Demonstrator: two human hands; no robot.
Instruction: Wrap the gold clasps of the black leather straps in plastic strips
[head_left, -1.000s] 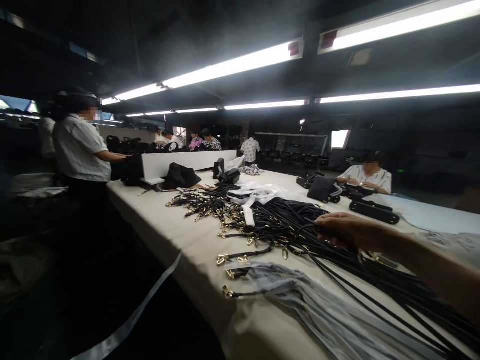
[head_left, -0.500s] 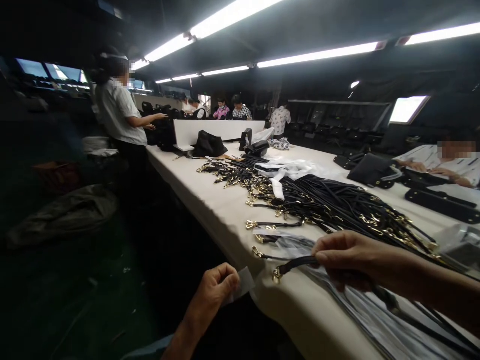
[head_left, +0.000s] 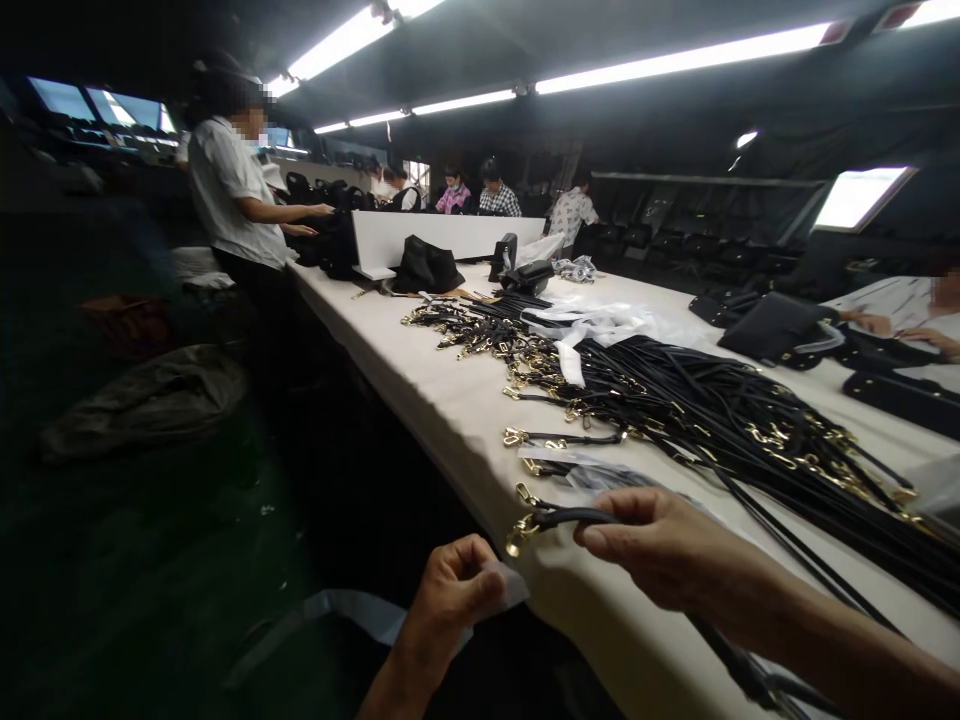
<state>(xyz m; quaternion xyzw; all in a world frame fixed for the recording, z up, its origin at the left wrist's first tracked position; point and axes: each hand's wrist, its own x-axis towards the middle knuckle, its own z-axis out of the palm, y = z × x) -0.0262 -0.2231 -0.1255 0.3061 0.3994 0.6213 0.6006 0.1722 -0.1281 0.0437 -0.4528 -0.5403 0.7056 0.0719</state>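
My right hand (head_left: 660,555) pinches a thin black strap (head_left: 574,516) with a gold clasp (head_left: 519,533) at its free end, held just over the near edge of the long white table (head_left: 420,375). My left hand (head_left: 454,595), below the table edge, is closed on a small clear plastic piece (head_left: 510,585). The clasp hangs a short way above and right of that hand. A large heap of black straps with gold clasps (head_left: 690,400) lies on the table behind my right hand. Clear plastic sleeves (head_left: 592,475) lie near the edge under my right hand.
A person in a white shirt (head_left: 229,195) stands at the table's far left end beside black bags (head_left: 427,268) and a white divider board (head_left: 442,235). Several people sit at the far end. Another person's arms (head_left: 915,320) rest at the right by black bag parts (head_left: 776,330). A dark floor lies on the left.
My right hand drew one strap out of the heap toward the near table edge. My left hand came up into view holding the plastic piece, and the two have moved closer together.
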